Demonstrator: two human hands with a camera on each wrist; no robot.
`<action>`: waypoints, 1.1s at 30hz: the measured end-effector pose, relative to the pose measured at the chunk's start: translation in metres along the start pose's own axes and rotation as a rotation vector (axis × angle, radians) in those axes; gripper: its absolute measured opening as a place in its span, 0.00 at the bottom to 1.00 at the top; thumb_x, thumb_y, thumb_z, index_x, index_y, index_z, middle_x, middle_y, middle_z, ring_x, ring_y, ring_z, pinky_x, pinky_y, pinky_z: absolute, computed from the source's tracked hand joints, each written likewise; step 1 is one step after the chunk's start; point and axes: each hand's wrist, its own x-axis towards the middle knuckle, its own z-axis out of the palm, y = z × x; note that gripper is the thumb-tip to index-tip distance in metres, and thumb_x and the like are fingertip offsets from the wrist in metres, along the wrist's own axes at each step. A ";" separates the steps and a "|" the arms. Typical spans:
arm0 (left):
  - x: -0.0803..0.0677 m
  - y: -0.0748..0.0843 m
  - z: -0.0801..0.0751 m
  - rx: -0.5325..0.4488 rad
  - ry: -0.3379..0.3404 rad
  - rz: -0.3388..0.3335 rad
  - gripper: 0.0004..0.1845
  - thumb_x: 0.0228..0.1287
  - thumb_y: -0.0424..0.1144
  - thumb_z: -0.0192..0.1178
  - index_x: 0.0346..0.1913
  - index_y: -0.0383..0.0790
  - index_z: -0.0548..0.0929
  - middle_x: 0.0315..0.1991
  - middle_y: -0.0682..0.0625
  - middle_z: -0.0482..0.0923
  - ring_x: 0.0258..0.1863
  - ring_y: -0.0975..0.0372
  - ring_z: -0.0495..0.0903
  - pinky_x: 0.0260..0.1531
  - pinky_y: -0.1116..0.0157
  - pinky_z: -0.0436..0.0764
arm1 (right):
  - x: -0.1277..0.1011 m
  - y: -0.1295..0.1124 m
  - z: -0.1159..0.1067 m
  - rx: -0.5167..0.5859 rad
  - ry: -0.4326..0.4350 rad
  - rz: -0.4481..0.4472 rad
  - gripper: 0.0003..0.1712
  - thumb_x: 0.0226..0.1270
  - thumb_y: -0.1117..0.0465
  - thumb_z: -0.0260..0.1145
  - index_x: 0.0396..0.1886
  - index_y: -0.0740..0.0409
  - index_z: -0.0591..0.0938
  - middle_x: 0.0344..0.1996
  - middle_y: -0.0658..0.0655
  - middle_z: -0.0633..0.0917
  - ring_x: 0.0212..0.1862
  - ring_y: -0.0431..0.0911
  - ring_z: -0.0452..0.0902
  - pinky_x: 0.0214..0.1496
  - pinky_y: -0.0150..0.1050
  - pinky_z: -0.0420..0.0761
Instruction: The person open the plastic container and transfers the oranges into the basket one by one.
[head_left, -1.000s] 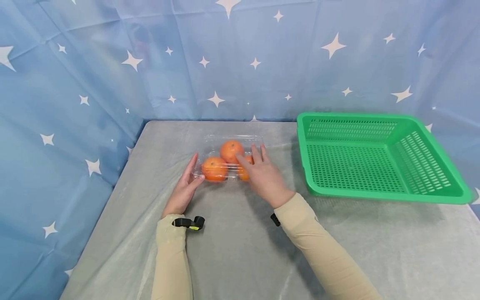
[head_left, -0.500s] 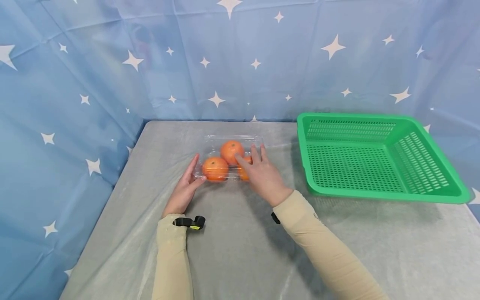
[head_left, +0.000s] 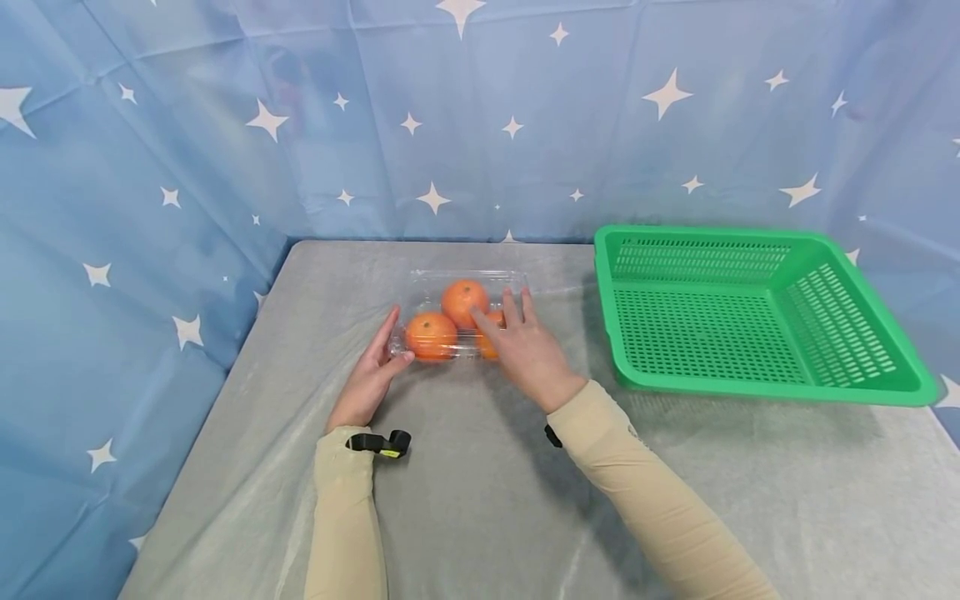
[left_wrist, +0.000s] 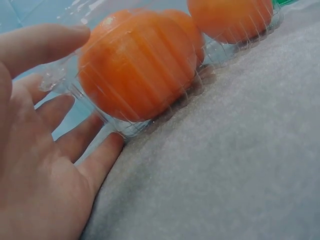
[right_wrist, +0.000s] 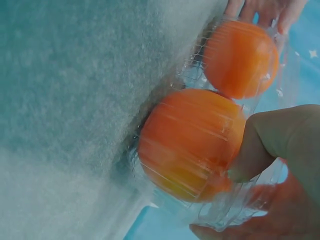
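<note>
Three oranges sit in a clear plastic fruit container on the table: a left orange (head_left: 430,336), a rear orange (head_left: 463,302) and a right orange (head_left: 487,343), partly hidden. The clear container (head_left: 465,350) has ribbed walls; whether its lid is fastened I cannot tell. My left hand (head_left: 367,379) is at its left end, fairly straight fingers touching the end wall and the thumb near the front corner. At the right end my right hand (head_left: 532,354) grips the container, with a bent thumb (right_wrist: 250,160) on the front side and fingers around the end.
A green perforated plastic basket (head_left: 712,333) stands to the right of the container and shows no contents. A grey cloth (head_left: 480,517) covers the table. Blue curtains with white stars (head_left: 480,125) hang behind and at the left.
Both hands stay at the ends of the container, and the oranges keep their places in it. Only a very slight shift of the whole view shows.
</note>
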 end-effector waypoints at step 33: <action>-0.001 0.003 0.000 0.019 0.012 -0.035 0.38 0.60 0.37 0.57 0.69 0.55 0.49 0.68 0.64 0.43 0.67 0.68 0.38 0.64 0.58 0.43 | 0.002 -0.003 -0.003 -0.066 -0.019 -0.017 0.38 0.50 0.59 0.69 0.64 0.46 0.66 0.57 0.73 0.65 0.59 0.69 0.57 0.23 0.41 0.79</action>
